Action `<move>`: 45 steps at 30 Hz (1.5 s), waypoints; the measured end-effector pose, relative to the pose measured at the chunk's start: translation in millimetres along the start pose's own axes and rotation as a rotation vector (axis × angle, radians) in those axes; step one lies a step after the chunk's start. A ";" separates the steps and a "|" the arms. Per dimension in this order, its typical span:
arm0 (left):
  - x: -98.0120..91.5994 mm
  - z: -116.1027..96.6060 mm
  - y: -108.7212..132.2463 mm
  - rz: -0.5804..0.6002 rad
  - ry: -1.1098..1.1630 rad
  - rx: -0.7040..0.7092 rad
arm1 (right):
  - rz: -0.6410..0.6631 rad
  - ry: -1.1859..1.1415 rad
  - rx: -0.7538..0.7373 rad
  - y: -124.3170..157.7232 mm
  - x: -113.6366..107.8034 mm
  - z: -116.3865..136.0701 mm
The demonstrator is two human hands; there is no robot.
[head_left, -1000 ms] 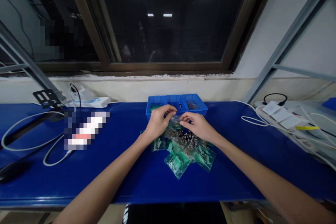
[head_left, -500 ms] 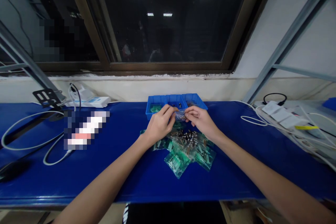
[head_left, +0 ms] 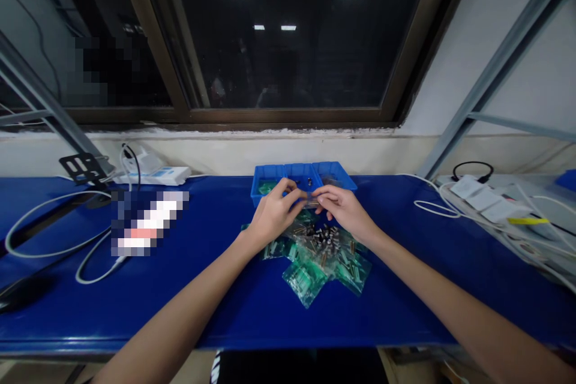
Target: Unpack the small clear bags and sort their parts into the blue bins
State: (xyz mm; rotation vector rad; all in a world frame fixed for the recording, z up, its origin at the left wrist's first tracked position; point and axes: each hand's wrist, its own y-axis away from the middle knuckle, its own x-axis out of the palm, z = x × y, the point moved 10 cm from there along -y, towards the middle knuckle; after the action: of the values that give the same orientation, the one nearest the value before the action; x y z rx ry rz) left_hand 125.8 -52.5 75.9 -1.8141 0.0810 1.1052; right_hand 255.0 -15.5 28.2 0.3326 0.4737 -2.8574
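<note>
L hand (head_left: 273, 211), R hand (head_left: 344, 209): fingers (head_left: 321, 193) pinch clear bag (head_left: 310, 200) (blue 3-bin tray (head_left: 300, 168) behind, green pkt (head_left: 267, 188) inside).

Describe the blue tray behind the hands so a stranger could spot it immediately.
Find the large dark window, then the blue workbench below it. At the bench's back edge sits a blue plastic tray split into three compartments. It alone is divided, and stands just behind the left hand and right hand, beyond the heap of green-tinted plastic bags.
</note>
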 end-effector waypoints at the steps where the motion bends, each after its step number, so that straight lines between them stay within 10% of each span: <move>1: -0.9 0.5 -0.4 -0.006 -0.002 -0.008 | 0.023 0.002 0.003 0.2 2.4 -0.4; 45: 10.3 5.8 1.8 0.082 0.109 -0.084 | -0.032 0.079 -0.087 2.5 1.2 12.3</move>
State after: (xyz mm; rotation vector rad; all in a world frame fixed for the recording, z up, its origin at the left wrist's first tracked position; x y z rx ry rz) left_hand 127.2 -45.0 66.6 -1.9613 0.1769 1.0799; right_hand 252.2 -22.2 38.5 0.4271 0.6214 -2.8522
